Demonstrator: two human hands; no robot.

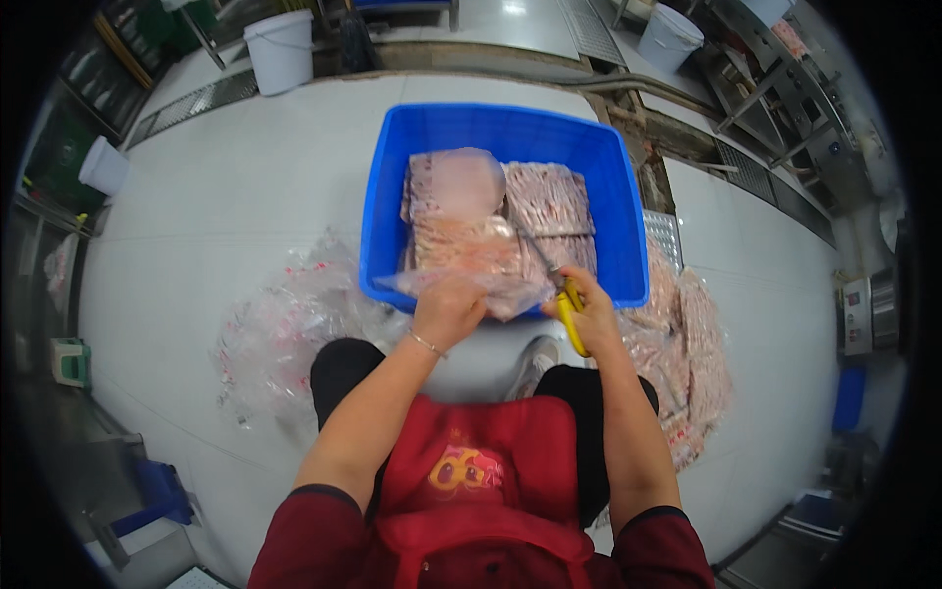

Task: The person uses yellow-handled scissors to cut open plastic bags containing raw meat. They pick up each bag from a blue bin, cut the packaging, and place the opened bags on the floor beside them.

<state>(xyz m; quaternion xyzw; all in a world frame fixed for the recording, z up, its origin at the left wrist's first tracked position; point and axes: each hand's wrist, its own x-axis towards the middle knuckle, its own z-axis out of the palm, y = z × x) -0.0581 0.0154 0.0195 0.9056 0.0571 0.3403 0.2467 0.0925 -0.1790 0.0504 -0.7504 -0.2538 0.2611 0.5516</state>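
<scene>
Before me on the floor stands a blue plastic tub with several flat blocks of pale pink meat pieces, apparently frozen, inside. My left hand grips a clear plastic bag at the tub's near rim, around or over the nearest left block; blur hides which. My right hand holds scissors by their yellow handles. Their metal blades point up and left over the blocks. A blurred round patch covers part of the far left block.
Crumpled clear plastic bags lie on the floor left of the tub. Several plastic-wrapped meat blocks lie to its right. Beyond are an uncovered floor channel, a metal grating and white buckets. Steel kitchen equipment stands far right.
</scene>
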